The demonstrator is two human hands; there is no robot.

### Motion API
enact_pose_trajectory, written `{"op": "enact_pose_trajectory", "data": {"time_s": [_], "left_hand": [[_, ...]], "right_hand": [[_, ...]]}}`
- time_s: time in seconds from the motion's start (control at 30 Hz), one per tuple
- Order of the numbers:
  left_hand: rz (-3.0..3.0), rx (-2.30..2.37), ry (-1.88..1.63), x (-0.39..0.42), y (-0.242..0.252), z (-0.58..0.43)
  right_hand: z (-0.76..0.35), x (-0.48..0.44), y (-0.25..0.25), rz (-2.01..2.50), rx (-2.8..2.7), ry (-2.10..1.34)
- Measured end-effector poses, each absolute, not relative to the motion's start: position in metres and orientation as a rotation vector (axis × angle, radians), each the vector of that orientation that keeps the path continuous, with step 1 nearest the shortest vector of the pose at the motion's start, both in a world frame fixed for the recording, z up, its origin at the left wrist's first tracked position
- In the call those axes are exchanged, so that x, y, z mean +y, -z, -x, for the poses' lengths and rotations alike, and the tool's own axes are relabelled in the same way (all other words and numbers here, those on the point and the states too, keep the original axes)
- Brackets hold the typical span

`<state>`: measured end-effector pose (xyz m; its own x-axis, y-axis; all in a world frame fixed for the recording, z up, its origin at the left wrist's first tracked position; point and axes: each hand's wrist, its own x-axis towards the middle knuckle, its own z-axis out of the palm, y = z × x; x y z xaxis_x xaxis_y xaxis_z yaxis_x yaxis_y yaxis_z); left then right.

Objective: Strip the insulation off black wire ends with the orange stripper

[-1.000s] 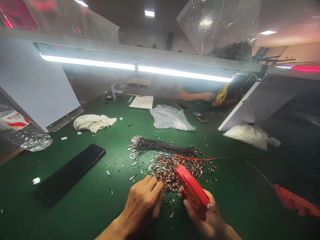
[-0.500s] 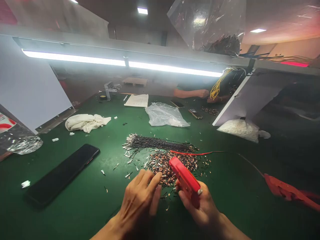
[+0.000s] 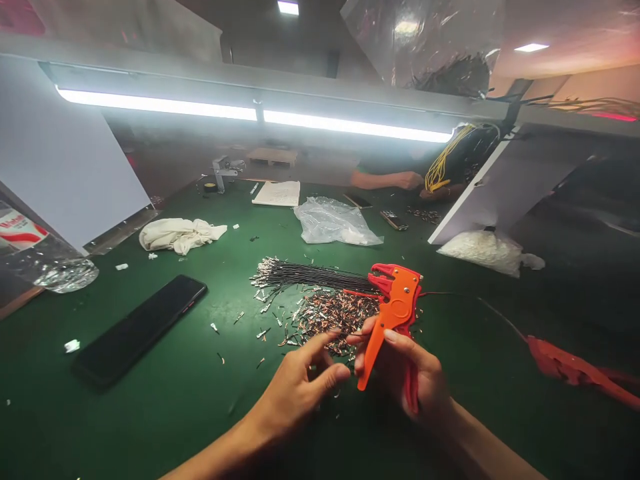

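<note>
In my right hand is an orange and red wire stripper, its jaws pointing up and left and its handles toward me. A short dark wire shows at my right fingertips, close to my left index finger. My left hand is beside the stripper, its thumb and index finger apart; whether the index tip touches the wire I cannot tell. Under and beyond the hands lies a heap of cut wire scraps. Behind it is a bundle of black wires with metal terminals at the left end.
A black phone lies at left, near a white cloth and a plastic bottle. Farther back are a clear bag and a notebook. A red tool sits at right. Across the table, another person's arm shows.
The wire stripper has turned from its narrow red edge to its orange side and risen. My left hand has opened between thumb and index finger. The view has shifted slightly.
</note>
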<state>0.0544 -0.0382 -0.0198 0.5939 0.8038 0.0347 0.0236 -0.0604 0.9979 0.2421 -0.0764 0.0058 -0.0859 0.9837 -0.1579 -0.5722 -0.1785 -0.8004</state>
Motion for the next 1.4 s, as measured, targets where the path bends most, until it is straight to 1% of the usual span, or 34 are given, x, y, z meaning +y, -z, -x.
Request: {"op": "enact_pose_trajectory", "data": {"time_s": [0.1, 0.17, 0.4, 0.57, 0.63, 0.73, 0.83, 1.0, 1.23, 1.4], "left_hand": [[-1.04, 0.588, -0.806, -0.034, 0.014, -0.055], [-0.973, 0.569, -0.833, -0.033, 0.009, -0.054], [-1.228, 0.686, -0.855, -0.03, -0.002, -0.043], [-1.858, 0.724, -1.045, -0.025, -0.003, -0.039], [-1.992, 0.728, -1.061, -0.024, -0.004, -0.038], [-1.936, 0.883, -1.007, -0.024, -0.006, -0.037], [-1.737, 1.004, -1.082, -0.023, -0.005, -0.036], [-1.524, 0.987, -1.225, -0.027, -0.005, -0.033], [-1.586, 0.956, -1.306, -0.036, -0.01, -0.03], [-1.508, 1.011, -1.305, -0.037, -0.012, -0.031]], "right_hand": [[-0.238, -0.079, -0.006, 0.807, -0.716, -1.622], [-0.236, -0.082, -0.006, 0.799, -0.734, -1.666], [-0.232, -0.084, -0.003, 0.771, -0.72, -1.786], [-0.233, -0.084, -0.002, 0.766, -0.709, -1.811], [-0.235, -0.085, -0.003, 0.772, -0.71, -1.806], [-0.236, -0.085, -0.004, 0.769, -0.727, -1.823], [-0.237, -0.086, -0.004, 0.746, -0.745, -1.862], [-0.239, -0.089, -0.004, 0.656, -0.765, -1.977], [-0.236, -0.096, -0.004, 0.632, -0.754, -2.06], [-0.235, -0.094, -0.005, 0.642, -0.727, -2.072]]}}
